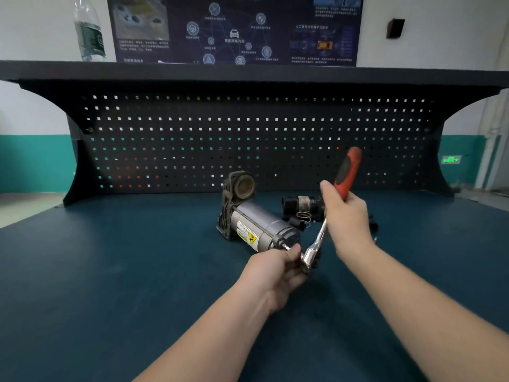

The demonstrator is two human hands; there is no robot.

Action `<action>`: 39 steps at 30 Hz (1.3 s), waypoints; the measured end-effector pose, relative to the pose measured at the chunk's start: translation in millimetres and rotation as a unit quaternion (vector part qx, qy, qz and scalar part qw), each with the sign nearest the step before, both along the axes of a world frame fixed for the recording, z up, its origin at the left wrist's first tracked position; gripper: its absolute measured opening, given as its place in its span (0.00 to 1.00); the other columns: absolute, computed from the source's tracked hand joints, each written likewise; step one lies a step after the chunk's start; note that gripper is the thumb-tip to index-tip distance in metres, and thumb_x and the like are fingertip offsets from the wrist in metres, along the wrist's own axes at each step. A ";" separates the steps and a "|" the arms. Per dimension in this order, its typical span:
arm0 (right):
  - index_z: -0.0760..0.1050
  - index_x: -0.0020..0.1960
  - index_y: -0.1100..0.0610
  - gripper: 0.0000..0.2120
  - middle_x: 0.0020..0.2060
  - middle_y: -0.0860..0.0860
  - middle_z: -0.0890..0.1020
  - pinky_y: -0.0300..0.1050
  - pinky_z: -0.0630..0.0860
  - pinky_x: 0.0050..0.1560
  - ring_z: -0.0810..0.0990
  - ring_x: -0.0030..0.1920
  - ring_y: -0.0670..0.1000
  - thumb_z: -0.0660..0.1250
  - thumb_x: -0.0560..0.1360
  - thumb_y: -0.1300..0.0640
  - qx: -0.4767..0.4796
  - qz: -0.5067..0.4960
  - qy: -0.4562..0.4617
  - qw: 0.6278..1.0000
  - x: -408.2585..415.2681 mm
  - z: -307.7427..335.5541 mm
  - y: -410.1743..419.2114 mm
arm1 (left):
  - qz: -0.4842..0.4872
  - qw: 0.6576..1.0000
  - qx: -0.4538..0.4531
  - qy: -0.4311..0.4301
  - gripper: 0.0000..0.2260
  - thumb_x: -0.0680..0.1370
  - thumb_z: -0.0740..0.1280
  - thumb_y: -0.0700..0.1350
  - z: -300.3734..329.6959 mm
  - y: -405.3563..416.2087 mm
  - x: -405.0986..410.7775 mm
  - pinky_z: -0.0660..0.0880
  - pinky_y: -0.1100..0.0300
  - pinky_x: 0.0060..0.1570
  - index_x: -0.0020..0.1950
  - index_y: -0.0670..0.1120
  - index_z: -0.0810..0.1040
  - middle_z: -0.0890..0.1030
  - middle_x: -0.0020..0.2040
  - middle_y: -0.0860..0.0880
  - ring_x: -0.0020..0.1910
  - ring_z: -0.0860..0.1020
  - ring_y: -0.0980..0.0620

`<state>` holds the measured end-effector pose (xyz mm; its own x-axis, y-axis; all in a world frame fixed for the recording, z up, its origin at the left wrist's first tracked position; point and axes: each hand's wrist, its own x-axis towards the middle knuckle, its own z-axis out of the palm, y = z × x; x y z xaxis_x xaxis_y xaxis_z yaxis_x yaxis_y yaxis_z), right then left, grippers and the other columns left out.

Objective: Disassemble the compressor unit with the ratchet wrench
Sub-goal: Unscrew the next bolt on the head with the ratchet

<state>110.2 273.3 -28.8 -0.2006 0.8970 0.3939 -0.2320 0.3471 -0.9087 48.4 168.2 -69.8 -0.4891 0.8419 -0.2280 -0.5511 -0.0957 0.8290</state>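
Fingers of both hands grip ratchet wrench (327, 216) beside compressor unit (253, 219); black parts (300, 205) behind.

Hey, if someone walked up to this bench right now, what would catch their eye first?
Probably the ratchet wrench with its red handle, raised at centre: the right hand grips the handle while the left hand holds the head end near the bench. Just behind sits the grey compressor with its yellow warning label, lying on the blue bench in front of the black pegboard.
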 end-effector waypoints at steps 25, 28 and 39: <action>0.68 0.36 0.55 0.17 0.20 0.48 0.65 0.37 0.59 0.21 0.62 0.18 0.46 0.68 0.72 0.44 -0.225 0.035 -0.046 0.973 13.9 -29.7 20.9 | -0.031 0.999 -0.037 -0.004 0.05 0.79 0.62 0.38 4.5 -0.3 6.1 0.75 0.51 0.43 0.50 0.37 0.74 0.80 0.40 0.41 0.40 0.78 0.46; 0.69 0.31 0.51 0.17 0.19 0.42 0.67 0.38 0.64 0.24 0.65 0.20 0.42 0.69 0.71 0.42 -0.032 0.008 -0.019 0.999 15.2 -20.2 10.1 | -0.019 0.999 -0.033 0.001 0.07 0.79 0.64 0.40 2.1 0.7 4.8 0.77 0.54 0.37 0.52 0.37 0.75 0.81 0.37 0.41 0.37 0.79 0.46; 0.68 0.33 0.52 0.16 0.17 0.45 0.66 0.35 0.59 0.20 0.62 0.16 0.45 0.66 0.73 0.46 -0.169 0.031 -0.048 0.984 15.3 -23.2 16.9 | -0.019 0.999 -0.035 0.004 0.10 0.78 0.65 0.41 -2.5 3.1 7.3 0.79 0.55 0.36 0.55 0.37 0.76 0.81 0.40 0.41 0.38 0.78 0.45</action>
<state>125.4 290.1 -52.0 -0.2815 0.9581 0.0527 -0.1514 0.0099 -0.9884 55.7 171.4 -72.3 -0.4585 0.8426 -0.2825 -0.5464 -0.0166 0.8374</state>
